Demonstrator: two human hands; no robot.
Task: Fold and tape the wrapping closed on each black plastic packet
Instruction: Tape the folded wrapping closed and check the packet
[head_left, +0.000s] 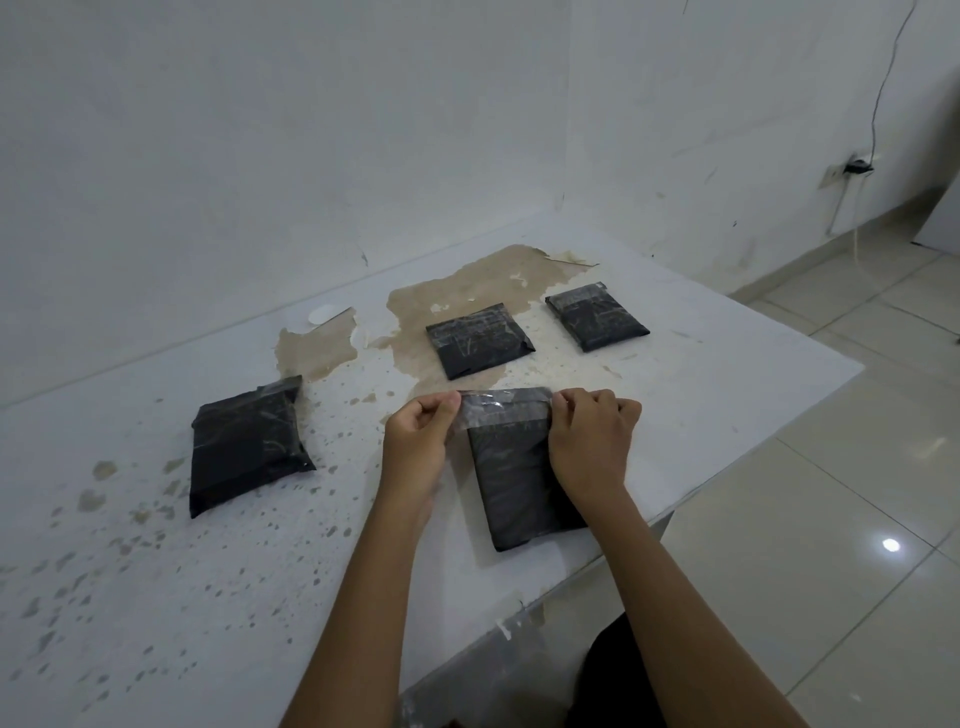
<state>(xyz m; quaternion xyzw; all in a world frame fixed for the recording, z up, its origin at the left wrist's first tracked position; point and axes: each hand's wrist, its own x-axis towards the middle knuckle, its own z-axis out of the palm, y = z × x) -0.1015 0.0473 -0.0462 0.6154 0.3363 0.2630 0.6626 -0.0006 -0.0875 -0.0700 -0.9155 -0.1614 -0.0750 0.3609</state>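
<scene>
The black packet (522, 483) being wrapped lies in the lower middle of the frame, flat on the white table (156, 571), near the table's right edge. Its far end is covered by a strip of clear tape (501, 410) that runs across the packet from side to side. The left hand (421, 436) pinches the left end of this tape between thumb and curled fingers, a little outside the packet's left edge. The right hand (587, 436) has its fingers curled and holds the right end of the tape at the packet's upper right corner, with the heel of the hand over the packet's right side. Both forearms come in from the bottom of the frame.

Three other black packets lie apart from this one. One (480, 340) is just above it in the centre of the frame, one (597, 317) is to the upper right, and one larger-looking packet (249, 447) is at the left. All three show shiny clear tape on top.

The table surface has peeled away in brown patches (457, 291) around the centre and in many small spots at the left. A white wall (311, 130) stands behind the table, and a pale tiled floor (857, 493) fills the right side of the frame. At the upper right a black cable (878, 93) hangs down the wall to a socket
</scene>
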